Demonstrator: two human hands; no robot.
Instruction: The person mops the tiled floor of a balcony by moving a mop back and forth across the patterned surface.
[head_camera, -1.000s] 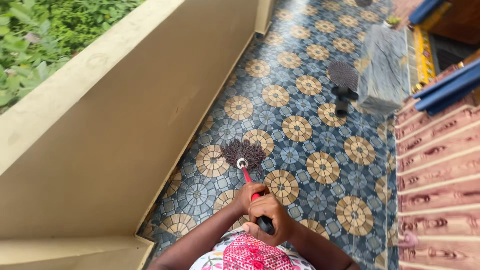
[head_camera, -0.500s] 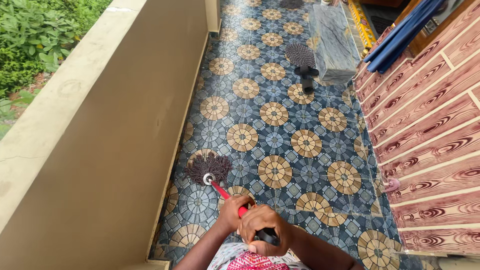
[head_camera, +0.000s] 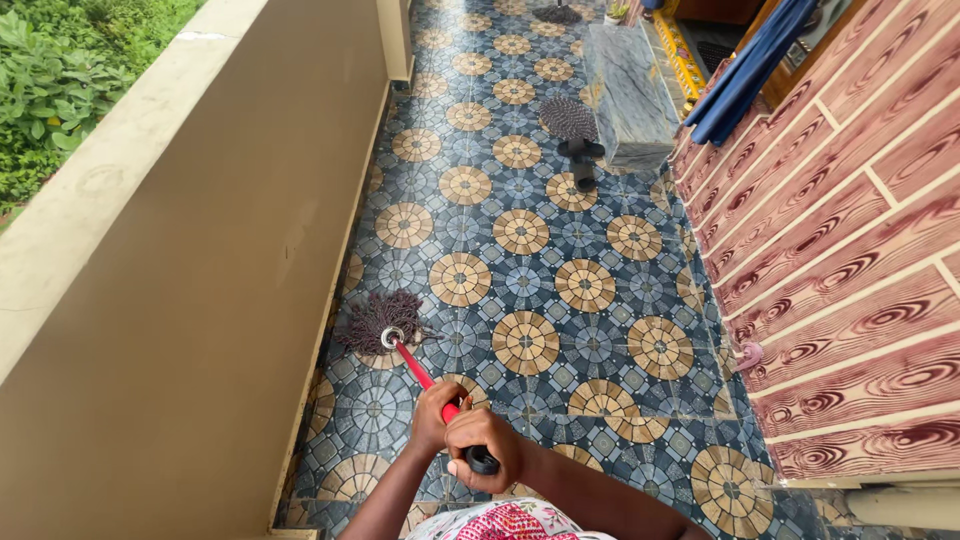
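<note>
The mop (head_camera: 383, 322) lies on the tiled floor (head_camera: 590, 340) ahead-left of the hands, its strands touching the wall (head_camera: 200, 330). Left hand (head_camera: 432, 418) and right hand (head_camera: 485, 447) clench the red handle (head_camera: 425, 377). Strands could snag along the wall's foot; wet tiles look slippery.

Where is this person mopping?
Probably a house's veranda or balcony: a patterned tiled floor runs between a low cream wall with green plants beyond and a wood-grain wall. Both hands hold a red-handled mop.
</note>
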